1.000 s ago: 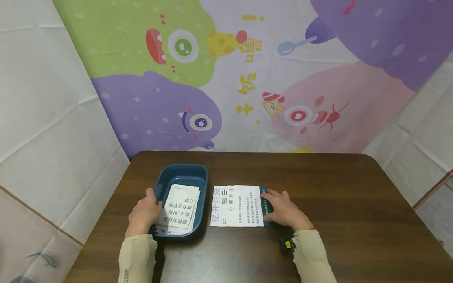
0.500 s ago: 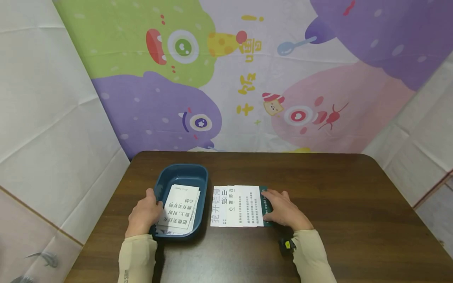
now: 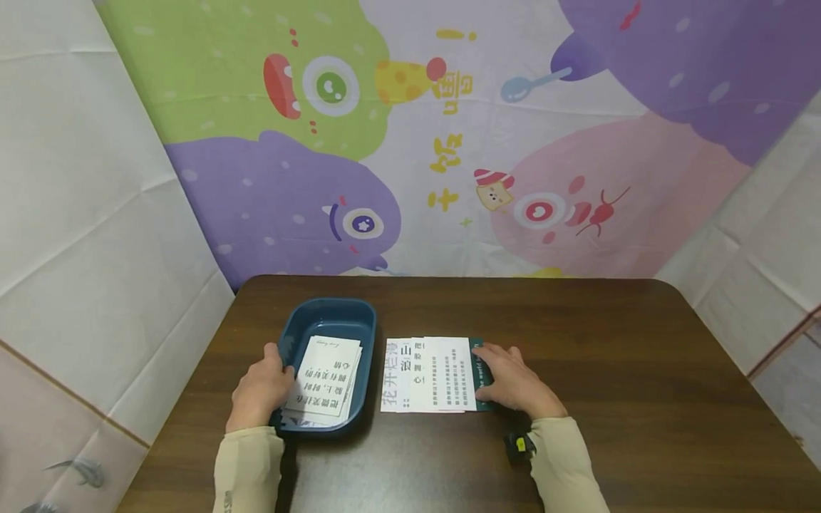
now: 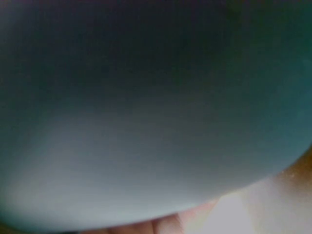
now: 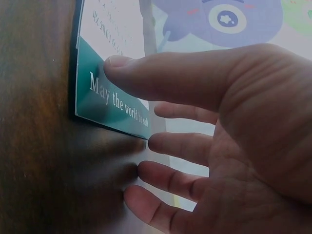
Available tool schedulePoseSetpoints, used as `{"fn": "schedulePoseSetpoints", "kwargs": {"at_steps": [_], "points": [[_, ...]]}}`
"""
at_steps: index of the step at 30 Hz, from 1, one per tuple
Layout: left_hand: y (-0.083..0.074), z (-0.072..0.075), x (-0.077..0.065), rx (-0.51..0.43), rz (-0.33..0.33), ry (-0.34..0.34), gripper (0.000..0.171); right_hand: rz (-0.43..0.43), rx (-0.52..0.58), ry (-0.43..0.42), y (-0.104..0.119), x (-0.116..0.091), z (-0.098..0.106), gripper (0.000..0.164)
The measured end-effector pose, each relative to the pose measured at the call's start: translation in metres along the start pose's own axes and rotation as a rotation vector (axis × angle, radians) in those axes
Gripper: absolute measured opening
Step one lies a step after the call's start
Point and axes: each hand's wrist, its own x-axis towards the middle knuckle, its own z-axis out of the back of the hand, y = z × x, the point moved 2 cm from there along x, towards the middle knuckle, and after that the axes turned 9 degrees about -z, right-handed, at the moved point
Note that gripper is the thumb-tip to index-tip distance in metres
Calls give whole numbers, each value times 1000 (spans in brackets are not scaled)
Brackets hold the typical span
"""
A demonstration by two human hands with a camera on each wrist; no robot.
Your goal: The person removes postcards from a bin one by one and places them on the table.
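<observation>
At the table's left, my left hand (image 3: 259, 388) grips the left rim of a dark blue rectangular tray (image 3: 340, 318), thumb over the inside. A stack of white printed cards (image 3: 323, 374) lies in it. In the left wrist view the tray wall (image 4: 156, 146) fills nearly everything, blurred, with some fingers (image 4: 168, 224) below it. To the tray's right, a row of overlapping printed cards (image 3: 426, 374) lies flat. My right hand (image 3: 519, 381) rests at its right end, fingers spread and loosely bent. Its thumb touches the card with a green lettered end (image 5: 109, 102).
The brown wooden table (image 3: 609, 356) extends right of the cards and in front. Behind it hangs a cartoon-printed cloth (image 3: 436, 142), with pale side panels left and right. A small black device (image 3: 518, 445) sits at my right wrist.
Both hands, the tray and the cards hold almost the same places. The whole head view has shifted very slightly.
</observation>
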Motion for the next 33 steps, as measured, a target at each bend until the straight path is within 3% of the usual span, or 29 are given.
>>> {"fn": "schedulePoseSetpoints", "kwargs": {"at_steps": [14,23,25,28,33], "points": [[0,1,-1,0,-8,4,51,13,-10,-8,0,-1,0,74],[0,-1,0,-6,-3,11,54,5,-13,31,6,-9,9,71],[-1,-2,1,-7,-4,13,54,17,-54,14,16,-15,14,69],[-1,-1,1,-1,-2,11,54,109,-112,-42,49,-26,19,66],[1,0,1,5,-13,8,53,418,-119,-85,128,-38,-4,55]]}}
